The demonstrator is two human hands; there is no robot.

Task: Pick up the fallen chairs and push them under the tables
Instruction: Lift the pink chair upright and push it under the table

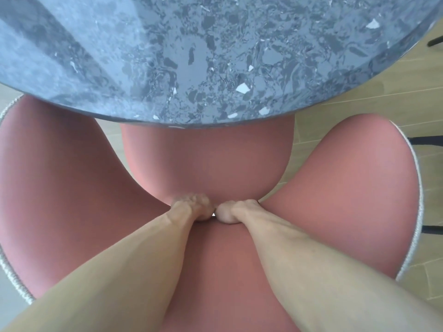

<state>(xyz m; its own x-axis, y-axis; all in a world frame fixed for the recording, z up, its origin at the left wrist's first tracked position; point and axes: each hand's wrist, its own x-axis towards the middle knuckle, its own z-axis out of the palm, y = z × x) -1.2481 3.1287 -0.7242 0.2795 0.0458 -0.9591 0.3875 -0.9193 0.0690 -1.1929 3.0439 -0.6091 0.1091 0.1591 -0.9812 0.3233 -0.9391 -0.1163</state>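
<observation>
the pink chair (206,161) stands upright, seen from above and behind, with the front of its seat tucked beneath the near edge of the round table (167,56). the table has a grey-blue speckled stone top with white flecks, and its rim overlaps the seat, hiding the forward part. the chair's backrest spreads into 2 wide wings, 1 to each side, edged in pale woven piping (416,200).

both bare forearms reach down the middle of the backrest and meet at its narrow waist, where back and seat join. the left hand (194,208) has its grip curled over the top edge of the backrest, fingers bent down on the far side. the right hand (236,210) grips the same edge just beside it, fingers also folded over it, the knuckles of the 2 hands nearly touching. a tiny bright gap shows between them.

light wooden floor (359,99) shows on the right, with dark thin bars (426,141) by the chair's right wing and another at the upper right corner.
</observation>
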